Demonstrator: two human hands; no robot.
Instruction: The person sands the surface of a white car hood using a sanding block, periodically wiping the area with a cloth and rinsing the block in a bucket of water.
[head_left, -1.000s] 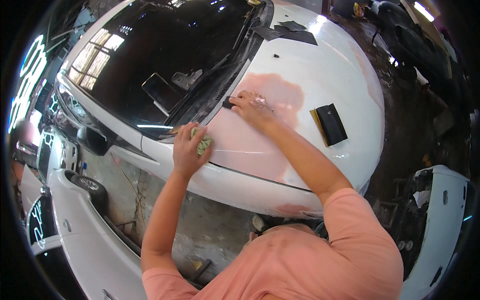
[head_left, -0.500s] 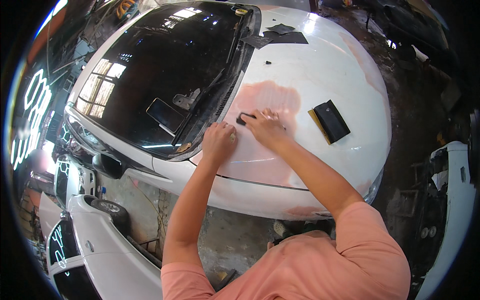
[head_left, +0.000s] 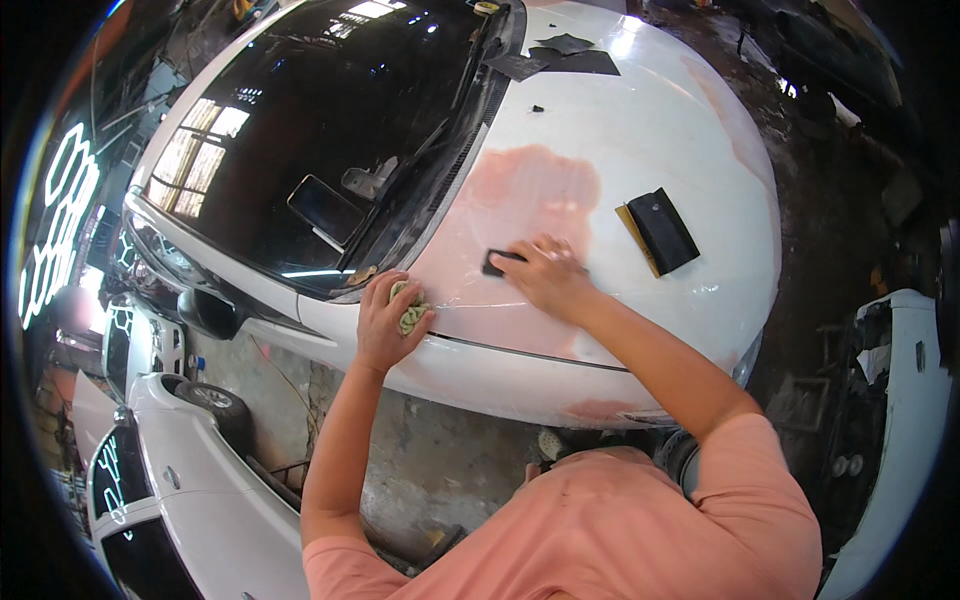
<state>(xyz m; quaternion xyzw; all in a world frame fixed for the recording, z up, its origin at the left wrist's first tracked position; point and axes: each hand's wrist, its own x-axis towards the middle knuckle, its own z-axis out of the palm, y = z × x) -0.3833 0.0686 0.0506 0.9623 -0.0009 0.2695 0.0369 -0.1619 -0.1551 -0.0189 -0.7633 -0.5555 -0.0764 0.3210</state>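
My right hand (head_left: 552, 277) presses a small piece of black sandpaper (head_left: 498, 263) flat on the white car hood (head_left: 700, 130), over a pinkish sanded patch (head_left: 530, 180). The fingers are bent over the sandpaper and hide part of it. To the left, my left hand (head_left: 380, 330) grips a crumpled pale green cloth (head_left: 411, 308) at the hood's rear corner, beside the windshield base. Right of my right hand lies a black folded pad (head_left: 663, 232) with a yellow-brown edge.
Dark sandpaper sheets (head_left: 580, 60) lie on the far hood. A phone (head_left: 326, 208) rests on the windshield (head_left: 300, 110). A side mirror (head_left: 207, 313) juts out at left, with another white car (head_left: 200, 500) beyond. A detached white panel (head_left: 905, 400) stands at right.
My left hand has moved left and nearer to me, bringing the green cloth into clearer view. My right hand has slid slightly right and nearer with the sandpaper.
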